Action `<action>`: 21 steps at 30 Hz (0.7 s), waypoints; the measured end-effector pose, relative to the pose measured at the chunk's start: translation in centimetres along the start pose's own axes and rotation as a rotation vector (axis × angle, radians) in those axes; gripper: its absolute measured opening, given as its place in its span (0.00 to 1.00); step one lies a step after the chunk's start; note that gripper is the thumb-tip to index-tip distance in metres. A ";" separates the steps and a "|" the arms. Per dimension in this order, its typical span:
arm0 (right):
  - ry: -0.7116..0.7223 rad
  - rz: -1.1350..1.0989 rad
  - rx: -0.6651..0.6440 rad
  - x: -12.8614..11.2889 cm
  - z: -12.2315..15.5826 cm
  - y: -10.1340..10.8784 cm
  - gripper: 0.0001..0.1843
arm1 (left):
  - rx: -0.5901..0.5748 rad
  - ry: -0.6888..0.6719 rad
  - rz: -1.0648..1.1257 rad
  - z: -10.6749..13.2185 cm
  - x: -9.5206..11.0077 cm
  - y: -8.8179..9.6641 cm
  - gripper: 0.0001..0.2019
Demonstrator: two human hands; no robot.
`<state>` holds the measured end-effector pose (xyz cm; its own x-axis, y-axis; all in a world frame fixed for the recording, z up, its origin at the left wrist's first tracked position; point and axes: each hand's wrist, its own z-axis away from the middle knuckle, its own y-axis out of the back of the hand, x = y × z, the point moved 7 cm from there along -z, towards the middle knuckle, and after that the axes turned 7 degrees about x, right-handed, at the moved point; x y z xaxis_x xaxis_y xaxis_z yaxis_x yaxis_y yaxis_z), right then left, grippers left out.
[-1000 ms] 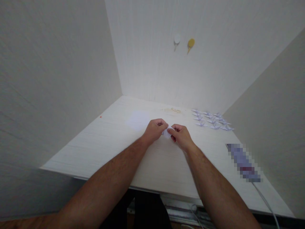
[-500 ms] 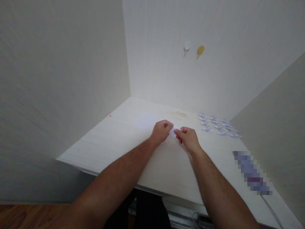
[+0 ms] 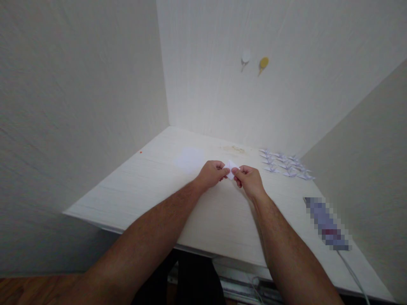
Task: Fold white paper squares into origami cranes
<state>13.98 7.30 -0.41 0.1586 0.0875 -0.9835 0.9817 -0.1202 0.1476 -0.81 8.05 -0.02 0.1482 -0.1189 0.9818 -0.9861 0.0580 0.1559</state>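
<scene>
A small piece of folded white paper (image 3: 230, 164), roughly diamond-shaped with a crease down its middle, is held just above the table. My left hand (image 3: 213, 173) pinches its left side between thumb and fingers. On the opposite side my right hand (image 3: 249, 180) pinches it the same way, the two thumbs close together on the near face. Several folded paper cranes (image 3: 289, 173) stand in rows on the table to the right of my right hand. Pale white paper (image 3: 189, 159) lies flat beyond my left hand.
The white table (image 3: 143, 186) is bounded by walls at left, back and right. A blurred-out device (image 3: 327, 224) with a cable (image 3: 352, 273) lies at the right. A white hook (image 3: 245, 58) and a yellow hook (image 3: 263, 63) are on the back wall.
The paper between my hands has been turned or opened, so a creased diamond face now shows. Both thumbs have come closer together on it. The camera view has shifted slightly.
</scene>
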 end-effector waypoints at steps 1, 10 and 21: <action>0.000 -0.010 -0.014 0.0 0.0 -0.1 0.19 | 0.000 0.003 0.005 0.0 0.0 0.0 0.10; 0.017 0.018 0.020 -0.6 0.2 0.1 0.15 | -0.019 -0.054 0.008 0.1 0.4 0.0 0.10; 0.063 -0.006 0.042 -0.8 0.0 0.3 0.11 | -0.120 -0.090 -0.136 0.4 0.1 -0.8 0.07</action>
<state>14.13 7.21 0.42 0.1604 0.1502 -0.9756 0.9776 -0.1605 0.1361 -0.06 7.62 -0.13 0.2671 -0.2214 0.9379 -0.9406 0.1520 0.3037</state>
